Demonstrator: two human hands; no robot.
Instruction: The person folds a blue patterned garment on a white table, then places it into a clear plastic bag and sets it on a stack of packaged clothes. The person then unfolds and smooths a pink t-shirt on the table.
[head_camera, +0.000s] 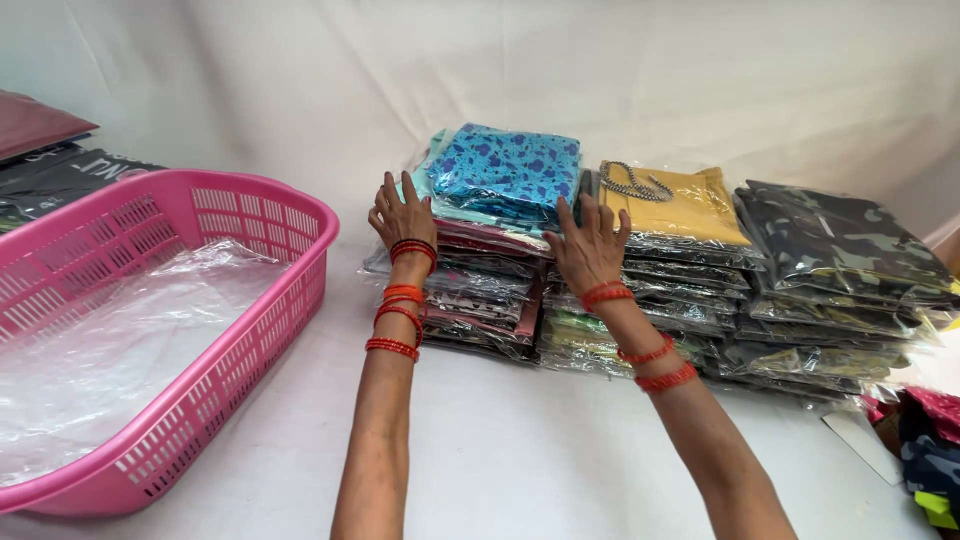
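We are seeing both hands pressing flat against the stack of bagged garments (480, 290) standing on the white tabletop (500, 450). The left hand (402, 215) is spreading its fingers wide against the stack's left flank, and the right hand (588, 245) is lying open on its right flank, in the gap beside the neighbouring stack topped by a mustard-yellow packet (675, 205). Neither hand is closing around anything; they are bracing the pile from two sides, which we are judging to be a way of keeping the slippery plastic sleeves from sliding apart. A blue patterned packet (505, 165) is crowning the stack between the hands. Further right of the stack, a pile of camouflage-print packets (835, 250) is leaning slightly. To the left of the stack, well apart, a pink plastic basket (250, 330) is holding only a loose clear plastic sheet (120, 350).
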